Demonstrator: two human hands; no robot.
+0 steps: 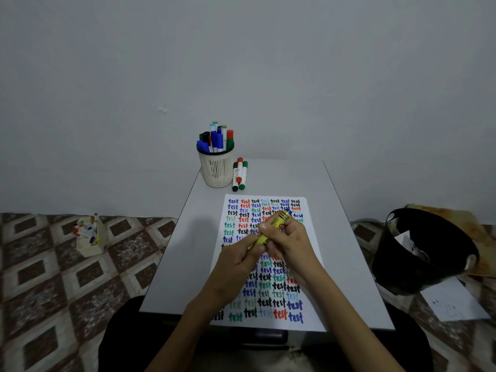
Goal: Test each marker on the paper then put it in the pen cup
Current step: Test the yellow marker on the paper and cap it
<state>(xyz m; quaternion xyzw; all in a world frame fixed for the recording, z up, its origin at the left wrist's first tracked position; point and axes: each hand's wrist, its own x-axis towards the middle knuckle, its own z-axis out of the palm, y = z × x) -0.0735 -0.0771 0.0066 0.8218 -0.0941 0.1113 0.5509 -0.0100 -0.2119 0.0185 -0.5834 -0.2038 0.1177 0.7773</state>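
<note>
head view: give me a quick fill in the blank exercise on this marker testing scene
1. The left hand and right hand both grip a ____ marker.
2. The paper is covered with the word ____.
3. ____ loose markers lie on the table beside the pen cup.
4. The bin on the floor is ____.
Missing words: yellow; test; three; black.

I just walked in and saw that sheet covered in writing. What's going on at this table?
A person is working through a set of markers. Both hands hold a yellow marker above the paper: the left hand grips its lower end and the right hand its barrel. The paper is nearly full of the word "test" in several colours. The pen cup already holds many markers, and three more markers lie beside it on the table.
</note>
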